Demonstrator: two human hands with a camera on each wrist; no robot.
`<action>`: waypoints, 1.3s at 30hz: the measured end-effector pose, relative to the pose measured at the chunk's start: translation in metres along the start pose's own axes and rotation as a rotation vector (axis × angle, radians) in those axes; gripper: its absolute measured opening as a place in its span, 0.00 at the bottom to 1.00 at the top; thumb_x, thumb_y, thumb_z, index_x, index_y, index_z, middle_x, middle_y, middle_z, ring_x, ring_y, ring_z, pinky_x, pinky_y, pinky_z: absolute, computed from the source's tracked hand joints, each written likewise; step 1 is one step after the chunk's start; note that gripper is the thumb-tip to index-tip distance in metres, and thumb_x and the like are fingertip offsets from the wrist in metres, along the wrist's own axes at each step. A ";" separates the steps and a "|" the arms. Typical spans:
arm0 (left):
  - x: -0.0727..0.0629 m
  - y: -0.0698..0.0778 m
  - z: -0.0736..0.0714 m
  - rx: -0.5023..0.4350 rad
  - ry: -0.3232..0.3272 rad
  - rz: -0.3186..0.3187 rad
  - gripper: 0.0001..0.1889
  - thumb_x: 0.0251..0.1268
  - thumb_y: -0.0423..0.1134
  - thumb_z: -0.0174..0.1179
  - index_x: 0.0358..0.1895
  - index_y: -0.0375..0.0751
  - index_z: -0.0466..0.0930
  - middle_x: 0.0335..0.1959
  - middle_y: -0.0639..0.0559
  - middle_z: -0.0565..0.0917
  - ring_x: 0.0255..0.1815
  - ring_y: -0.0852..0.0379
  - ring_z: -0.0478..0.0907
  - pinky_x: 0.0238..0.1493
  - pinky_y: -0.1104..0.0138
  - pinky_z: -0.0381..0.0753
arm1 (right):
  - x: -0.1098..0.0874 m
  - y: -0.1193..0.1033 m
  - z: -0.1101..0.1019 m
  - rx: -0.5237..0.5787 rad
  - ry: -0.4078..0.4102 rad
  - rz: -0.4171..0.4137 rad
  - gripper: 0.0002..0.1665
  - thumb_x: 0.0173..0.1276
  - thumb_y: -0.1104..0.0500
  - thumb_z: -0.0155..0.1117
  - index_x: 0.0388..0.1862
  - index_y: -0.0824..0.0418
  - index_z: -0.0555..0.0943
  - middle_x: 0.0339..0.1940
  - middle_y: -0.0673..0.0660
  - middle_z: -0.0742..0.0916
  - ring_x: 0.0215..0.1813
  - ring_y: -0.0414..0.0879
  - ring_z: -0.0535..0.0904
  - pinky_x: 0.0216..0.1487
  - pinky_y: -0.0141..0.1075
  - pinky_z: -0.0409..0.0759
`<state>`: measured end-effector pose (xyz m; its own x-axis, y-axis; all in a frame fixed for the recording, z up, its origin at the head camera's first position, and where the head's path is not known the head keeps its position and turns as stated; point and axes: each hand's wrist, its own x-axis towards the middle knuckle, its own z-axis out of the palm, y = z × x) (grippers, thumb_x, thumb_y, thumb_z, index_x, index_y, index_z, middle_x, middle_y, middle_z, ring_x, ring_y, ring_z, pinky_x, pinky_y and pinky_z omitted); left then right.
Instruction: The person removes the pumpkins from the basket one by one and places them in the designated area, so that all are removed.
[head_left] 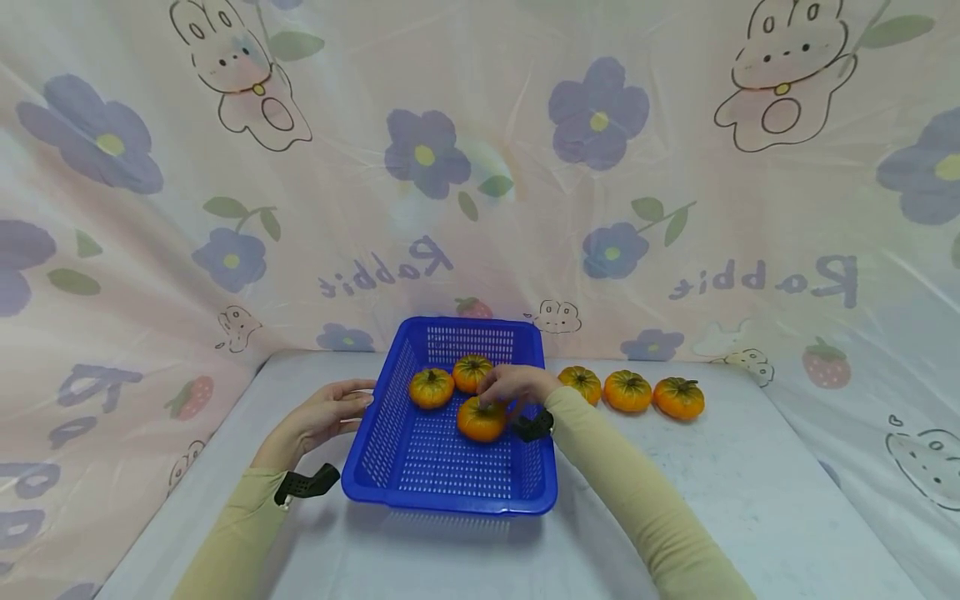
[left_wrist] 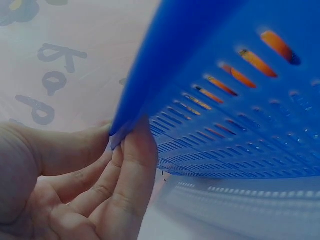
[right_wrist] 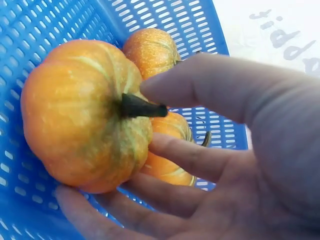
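Observation:
A blue plastic basket (head_left: 450, 504) with slotted walls stands on the table and holds three small orange pumpkins. My left hand (head_left: 326, 417) pinches its left rim; in the left wrist view the thumb is on one side of the rim (left_wrist: 131, 107) and the fingers on the other. Inside the basket, my right hand (head_left: 521, 385) holds the nearest pumpkin (head_left: 480, 423), thumb by the dark stem and fingers around the side and below, as the right wrist view shows. Behind it are a left pumpkin (head_left: 431, 389) and a far pumpkin (head_left: 471, 372).
Right of the basket, three more pumpkins stand in a row: one partly behind the right forearm (head_left: 579, 379), a middle one (head_left: 627, 392) and a right one (head_left: 678, 398). A printed curtain (head_left: 510, 233) hangs behind the white table (head_left: 750, 500).

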<state>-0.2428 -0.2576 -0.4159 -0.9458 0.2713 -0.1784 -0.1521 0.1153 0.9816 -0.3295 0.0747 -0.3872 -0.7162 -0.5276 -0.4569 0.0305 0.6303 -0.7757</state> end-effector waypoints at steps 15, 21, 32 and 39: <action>0.000 -0.002 0.000 0.012 -0.002 -0.003 0.29 0.73 0.37 0.52 0.71 0.29 0.55 0.55 0.40 0.77 0.49 0.50 0.80 0.52 0.59 0.79 | 0.004 0.004 0.007 -0.031 0.003 0.027 0.24 0.62 0.61 0.68 0.56 0.66 0.76 0.53 0.59 0.78 0.56 0.57 0.74 0.38 0.48 0.84; 0.001 -0.002 0.000 0.003 -0.007 0.005 0.28 0.73 0.36 0.52 0.71 0.29 0.55 0.54 0.39 0.78 0.48 0.50 0.80 0.51 0.60 0.80 | 0.005 0.003 0.008 -0.087 -0.010 0.044 0.26 0.61 0.58 0.69 0.58 0.66 0.77 0.55 0.59 0.79 0.56 0.56 0.75 0.41 0.49 0.83; 0.001 -0.002 -0.001 0.003 -0.012 0.002 0.28 0.74 0.36 0.51 0.71 0.29 0.55 0.55 0.38 0.77 0.48 0.50 0.80 0.52 0.58 0.79 | 0.007 0.005 0.010 -0.181 -0.059 0.068 0.18 0.58 0.51 0.71 0.43 0.59 0.81 0.44 0.53 0.82 0.49 0.51 0.76 0.46 0.52 0.81; 0.002 -0.001 -0.002 0.001 -0.012 0.001 0.29 0.73 0.37 0.52 0.71 0.29 0.55 0.54 0.38 0.78 0.47 0.50 0.80 0.53 0.58 0.79 | 0.008 0.004 0.009 -0.187 -0.058 0.083 0.19 0.57 0.50 0.72 0.42 0.59 0.79 0.43 0.54 0.82 0.48 0.51 0.77 0.49 0.56 0.78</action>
<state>-0.2447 -0.2587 -0.4168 -0.9424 0.2830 -0.1781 -0.1506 0.1163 0.9817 -0.3284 0.0678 -0.3980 -0.6748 -0.4980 -0.5446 -0.0459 0.7649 -0.6425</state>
